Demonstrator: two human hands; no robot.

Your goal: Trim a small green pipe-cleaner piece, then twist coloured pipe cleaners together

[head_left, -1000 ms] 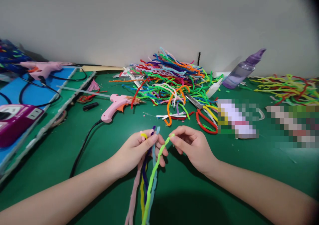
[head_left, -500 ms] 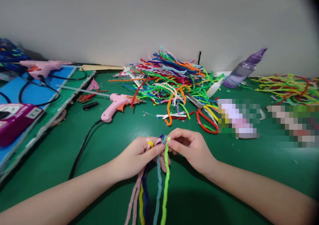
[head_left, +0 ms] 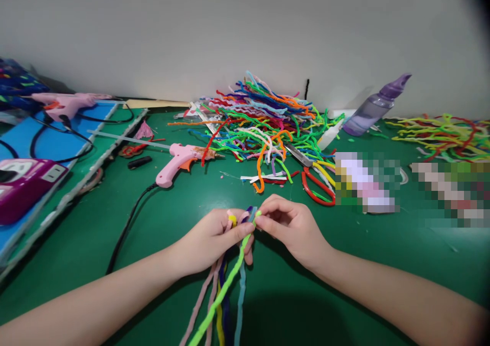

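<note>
My left hand (head_left: 225,236) is closed on the upper ends of several pipe cleaners, pinched between thumb and fingers. Two pink pipe cleaners (head_left: 202,297), a yellow one (head_left: 219,318), a dark blue one (head_left: 226,310) and a light blue one (head_left: 240,302) hang below it. A bright green pipe cleaner (head_left: 222,295) slants down to the left across the others. Its top end is pinched by my right hand (head_left: 287,223), whose thumb and index finger meet beside my left fingertips. Where the strands cross behind my left fingers is hidden.
Behind my hands lies a heap of coloured pipe cleaners (head_left: 264,111). Red-handled scissors (head_left: 319,200) lie right of it, near a purple bottle (head_left: 369,112). A pink glue gun (head_left: 172,167) with a black cord rests at the left, beside a purple power strip (head_left: 30,188).
The green pipe cleaner's lower part has swung left, from hanging nearly straight down to slanting over the other strands. Both hands stay in almost the same place.
</note>
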